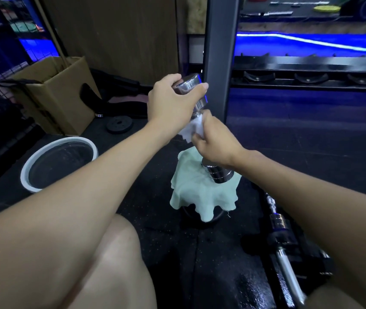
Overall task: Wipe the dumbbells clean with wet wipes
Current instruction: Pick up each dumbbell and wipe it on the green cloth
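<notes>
Head view: shiny dumbbell [196,103] stands tilted, bottom end on green cloth [199,192] on dark floor. Left hand [173,101] curls round top end, keeps it steady. Right hand [214,141] squeezes white wet wipe [192,130] round middle bar. Best way, I think: hold top tight, twist wipe round bar, slide up and down. No words or brand names to read anywhere.
</notes>
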